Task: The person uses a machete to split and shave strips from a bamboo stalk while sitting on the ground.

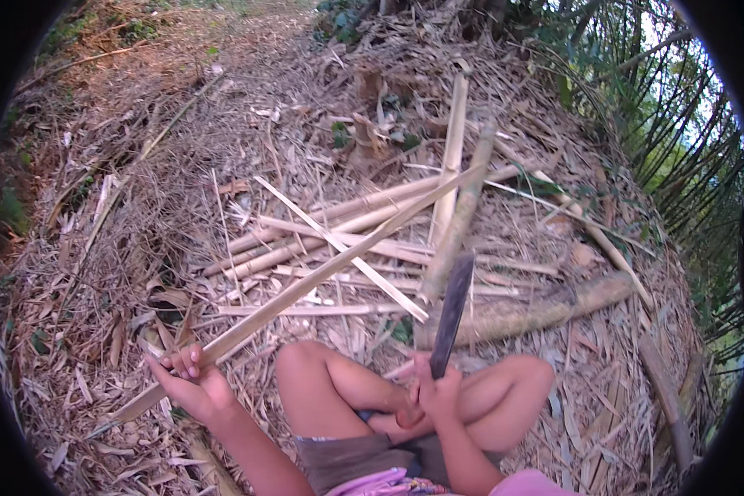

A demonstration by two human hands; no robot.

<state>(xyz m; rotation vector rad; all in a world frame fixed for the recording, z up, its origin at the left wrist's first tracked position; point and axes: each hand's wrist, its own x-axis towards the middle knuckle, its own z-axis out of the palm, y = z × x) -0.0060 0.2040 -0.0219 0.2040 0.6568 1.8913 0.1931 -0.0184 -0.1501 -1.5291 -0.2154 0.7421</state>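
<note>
I sit cross-legged on the ground. A long, pale bamboo strip (pixel 306 281) slants from the lower left up to the far middle, its far end over a heap of bamboo pieces. My left hand (pixel 197 388) is at the strip's near end, palm turned up, with the fingers bent about it and one digit sticking out. In front of my lap, my right hand (pixel 435 390) is closed round the handle of a machete (pixel 450 318). Its dark blade points up and away, apart from the strip. Most of the handle is hidden by my fingers.
Split bamboo strips (pixel 339 211) lie crossed ahead of me. A round bamboo pole (pixel 467 207) leans over them, and a thick log (pixel 546 316) lies beyond my right knee. Dry leaves and shavings (pixel 165 240) cover the ground. Bamboo stalks (pixel 678 140) stand at the right.
</note>
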